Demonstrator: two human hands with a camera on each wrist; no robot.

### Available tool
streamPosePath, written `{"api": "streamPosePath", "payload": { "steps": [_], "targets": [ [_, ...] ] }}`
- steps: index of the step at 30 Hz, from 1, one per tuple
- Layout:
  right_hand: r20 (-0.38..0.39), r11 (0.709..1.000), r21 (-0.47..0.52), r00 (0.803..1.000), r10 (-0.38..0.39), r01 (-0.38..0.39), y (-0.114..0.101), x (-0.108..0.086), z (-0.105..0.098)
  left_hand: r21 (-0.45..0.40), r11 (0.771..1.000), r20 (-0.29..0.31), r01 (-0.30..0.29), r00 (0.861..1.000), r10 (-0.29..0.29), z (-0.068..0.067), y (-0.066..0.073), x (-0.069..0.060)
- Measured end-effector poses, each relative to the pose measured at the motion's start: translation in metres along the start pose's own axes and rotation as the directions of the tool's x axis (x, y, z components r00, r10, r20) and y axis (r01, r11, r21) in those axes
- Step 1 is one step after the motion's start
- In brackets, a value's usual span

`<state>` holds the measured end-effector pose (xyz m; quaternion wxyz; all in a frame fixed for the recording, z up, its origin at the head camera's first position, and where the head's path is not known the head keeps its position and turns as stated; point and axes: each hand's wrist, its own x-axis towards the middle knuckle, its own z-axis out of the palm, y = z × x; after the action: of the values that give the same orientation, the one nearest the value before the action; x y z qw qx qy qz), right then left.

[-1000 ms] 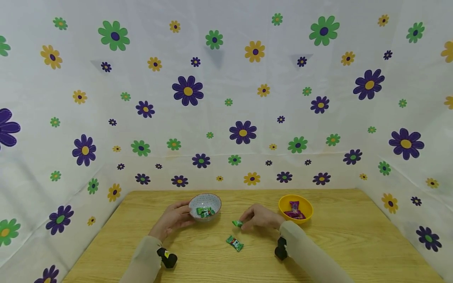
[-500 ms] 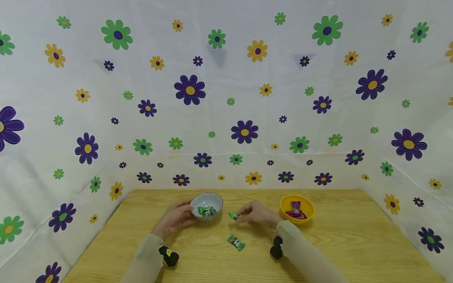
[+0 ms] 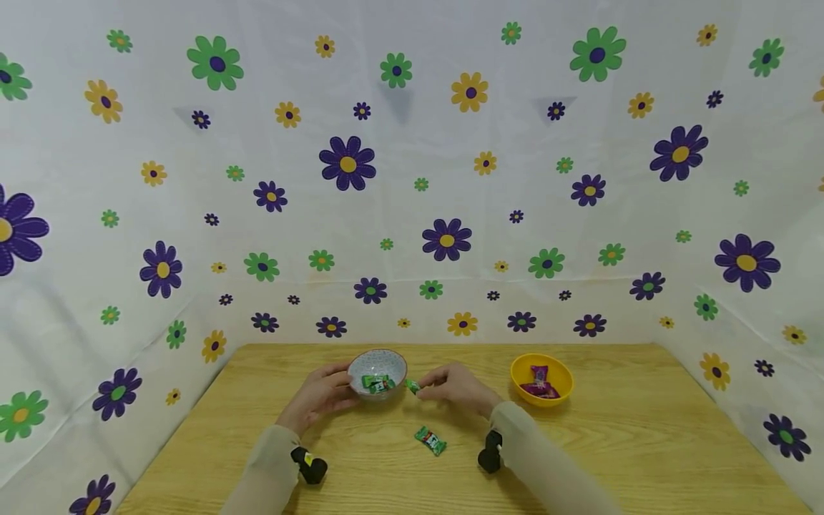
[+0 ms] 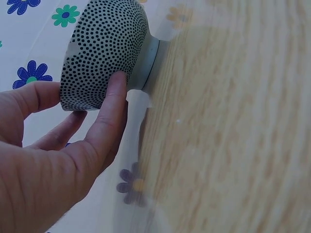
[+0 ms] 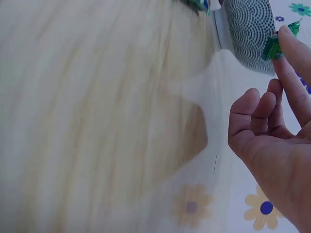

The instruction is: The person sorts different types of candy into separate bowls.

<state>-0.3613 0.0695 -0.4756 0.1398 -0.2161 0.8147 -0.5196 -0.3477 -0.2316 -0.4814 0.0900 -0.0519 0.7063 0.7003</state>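
My left hand (image 3: 322,395) holds a speckled bowl (image 3: 380,363) by its left side; in the left wrist view the fingers press on the dotted outside of the bowl (image 4: 104,53). Several green-wrapped candies (image 3: 378,384) lie inside it. Just right of the rim, my right hand (image 3: 458,388) pinches another green-wrapped candy (image 3: 412,386) between thumb and forefinger. The right wrist view has this candy (image 5: 273,48) in front of the bowl's wall, while the other fingers are curled. One more green candy (image 3: 430,440) lies on the table between the hands.
A yellow bowl (image 3: 563,378) with several purple-wrapped candies (image 3: 539,388) stands to the right of my right hand. The wooden table (image 3: 644,429) meets a white flower-patterned cloth (image 3: 399,207) at the back and sides.
My right hand has moved left and away from me with the pinched candy, closer to the speckled bowl. The left hand and bowl stay in place; the view shifts slightly.
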Motion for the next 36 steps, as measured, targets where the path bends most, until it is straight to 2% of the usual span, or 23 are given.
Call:
{"api": "streamPosePath", "payload": {
  "steps": [10, 17, 29, 36],
  "targets": [
    [-0.002, 0.995, 0.080, 0.999, -0.053, 0.053, -0.008, 0.008, 0.018, -0.005, 1.000, 0.015, -0.007, 1.000, 0.007, 0.000, -0.002, -0.003],
    [-0.007, 0.991, 0.119, 0.999, -0.052, 0.053, -0.021, 0.014, 0.030, -0.015, 1.000, 0.010, -0.005, 1.000, 0.005, -0.001, -0.002, -0.003],
    [-0.136, 0.987, 0.156, 0.991, -0.019, 0.040, -0.040, 0.024, 0.046, -0.038, 0.999, 0.028, -0.015, 0.999, 0.016, -0.001, 0.001, -0.002],
    [-0.226, 0.988, 0.153, 0.974, 0.004, 0.031, -0.043, 0.030, 0.057, -0.049, 0.999, 0.030, -0.014, 0.999, 0.015, -0.002, 0.000, -0.002]
  ]
}}
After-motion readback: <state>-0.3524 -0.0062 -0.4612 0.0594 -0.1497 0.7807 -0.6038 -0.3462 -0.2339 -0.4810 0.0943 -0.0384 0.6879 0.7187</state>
